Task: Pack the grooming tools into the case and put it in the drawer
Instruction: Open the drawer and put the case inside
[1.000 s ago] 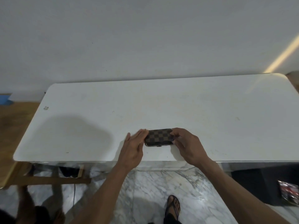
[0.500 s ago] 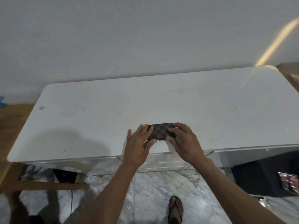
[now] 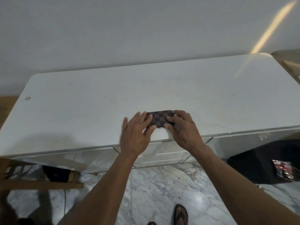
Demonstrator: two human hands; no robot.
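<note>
While both my hands close around the small flat case with the brown-and-dark checkered covering (image 3: 158,118), it lies shut on the white glossy tabletop (image 3: 97,103), close to the near edge. My left hand (image 3: 136,135) has its fingers spread and laid over the case's left end, with the thumb curled under its near side; my right hand (image 3: 181,129) pinches the right end, fingers on top and thumb at the near edge. Neither hand is clenched hard, so I judge this a light hold on the case rather than a firm one.

No grooming tools lie loose beside my fingers, so I take the packing as done (I cannot see inside the case to confirm it). What remains is the white drawer front (image 3: 162,144) just below my wrists, which looks closed.

The risks follow from that. To pull the drawer I must free one hand, and a one-handed pinch on a smooth flat case could let it slip to the marble floor (image 3: 154,189). If its clasp, a small dark tab between my thumbs, is not fully caught, tilting may spill the tools.
</note>
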